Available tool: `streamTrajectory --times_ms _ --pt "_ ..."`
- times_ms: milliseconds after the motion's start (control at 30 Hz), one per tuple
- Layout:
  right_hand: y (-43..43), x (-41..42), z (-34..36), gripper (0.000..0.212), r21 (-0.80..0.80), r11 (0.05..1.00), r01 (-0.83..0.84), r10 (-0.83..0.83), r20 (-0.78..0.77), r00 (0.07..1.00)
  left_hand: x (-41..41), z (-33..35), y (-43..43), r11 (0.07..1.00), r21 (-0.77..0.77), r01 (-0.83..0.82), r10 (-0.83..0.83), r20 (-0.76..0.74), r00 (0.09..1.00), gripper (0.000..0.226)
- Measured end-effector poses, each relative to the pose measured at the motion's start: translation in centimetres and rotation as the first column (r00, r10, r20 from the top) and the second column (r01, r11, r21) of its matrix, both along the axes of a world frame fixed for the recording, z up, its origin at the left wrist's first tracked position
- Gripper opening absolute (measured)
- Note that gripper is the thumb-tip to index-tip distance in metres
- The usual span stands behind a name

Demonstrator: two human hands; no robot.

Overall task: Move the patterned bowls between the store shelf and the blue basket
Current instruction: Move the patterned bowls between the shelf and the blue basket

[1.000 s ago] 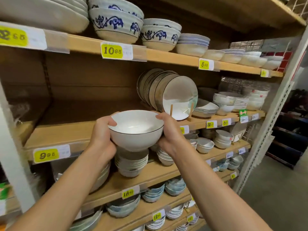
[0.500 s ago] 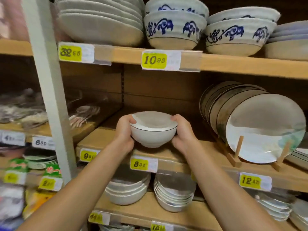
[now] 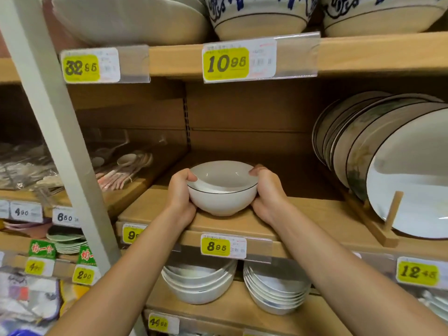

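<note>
Left hand [image 3: 180, 197], right hand [image 3: 269, 195] curl round white dark-rimmed ceramic bowl [image 3: 222, 190]; wooden shelf [image 3: 303, 214], near edge | risk: careless release may tip it off

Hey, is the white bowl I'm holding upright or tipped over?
Upright. The white bowl has its dark-lined rim facing up and its foot down toward the wooden shelf. Its inside looks empty.

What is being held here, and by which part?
The white bowl, gripped at opposite sides by the left hand and right hand, thumbs over its rim.
</note>
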State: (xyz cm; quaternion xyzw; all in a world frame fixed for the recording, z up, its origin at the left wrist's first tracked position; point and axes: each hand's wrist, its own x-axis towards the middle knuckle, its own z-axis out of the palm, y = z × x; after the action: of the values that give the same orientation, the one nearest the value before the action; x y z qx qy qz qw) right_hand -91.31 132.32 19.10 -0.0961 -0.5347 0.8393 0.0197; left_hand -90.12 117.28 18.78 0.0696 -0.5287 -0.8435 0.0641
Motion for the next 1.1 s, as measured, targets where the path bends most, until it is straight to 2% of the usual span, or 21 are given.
streamTrajectory --times_ms 133,233,333,433,500,567,667,733,867,1000,1100 --pt "0.1 -0.2 -0.2 0.02 0.025 1.0 -0.002 0.002 -0.017 1.0 -0.4 -0.5 -0.2 0.997 -0.009 0.075 -0.075 -0.028 0.997 0.034" --pt "0.2 -0.1 -0.2 0.021 0.054 0.999 0.003 -0.001 -0.04 0.999 -0.2 -0.9 -0.3 0.998 -0.066 0.008 -0.013 -0.076 0.997 0.032" --pt "0.5 0.1 -0.7 0.021 0.086 0.996 -0.024 0.029 -0.061 0.998 2.0 -2.5 -0.3 0.977 -0.162 -0.137 0.116 -0.133 0.984 0.073" --pt "0.6 0.4 -0.6 0.026 0.128 0.992 -0.009 0.02 -0.089 0.996 3.4 -3.0 0.6 0.981 -0.181 -0.067 0.049 -0.101 0.994 0.091" --pt "0.7 0.7 -0.4 0.024 0.234 0.972 -0.01 0.028 -0.076 0.997 3.0 -3.0 0.9 0.983 -0.179 -0.035 0.022 -0.071 0.997 0.079" --pt "1.0 0.8 0.4 0.034 0.367 0.93 -0.027 0.052 -0.057 0.997 2.5 -2.4 0.7 0.982 -0.186 -0.025 0.011 -0.074 0.997 0.064" --pt "1.3 -0.3 2.4 0.043 0.422 0.905 -0.056 0.084 -0.048 0.995 2.3 -1.7 0.2 0.976 -0.218 0.013 -0.03 -0.073 0.997 0.06" --pt "1.4 -0.8 3.4 0.04 0.379 0.919 -0.111 0.122 -0.004 0.993 2.3 -1.4 0.1 0.979 -0.202 0.036 -0.049 -0.058 0.997 0.052" --pt "1.6 -0.7 3.0 0.049 0.206 0.955 -0.215 0.207 0.057 0.977 1.9 -0.5 -0.4 0.991 -0.108 0.079 -0.081 -0.009 0.997 0.042" --pt "1.4 -0.3 2.5 0.051 0.176 0.978 -0.116 0.107 0.059 0.993 0.9 0.0 -1.2 0.989 -0.094 0.111 -0.109 0.025 0.994 0.038" --pt "0.5 0.3 1.8 0.039 0.155 0.987 -0.034 0.025 0.057 0.998 1.1 -0.9 -0.8 0.99 -0.14 0.028 -0.03 -0.01 1.0 0.043"
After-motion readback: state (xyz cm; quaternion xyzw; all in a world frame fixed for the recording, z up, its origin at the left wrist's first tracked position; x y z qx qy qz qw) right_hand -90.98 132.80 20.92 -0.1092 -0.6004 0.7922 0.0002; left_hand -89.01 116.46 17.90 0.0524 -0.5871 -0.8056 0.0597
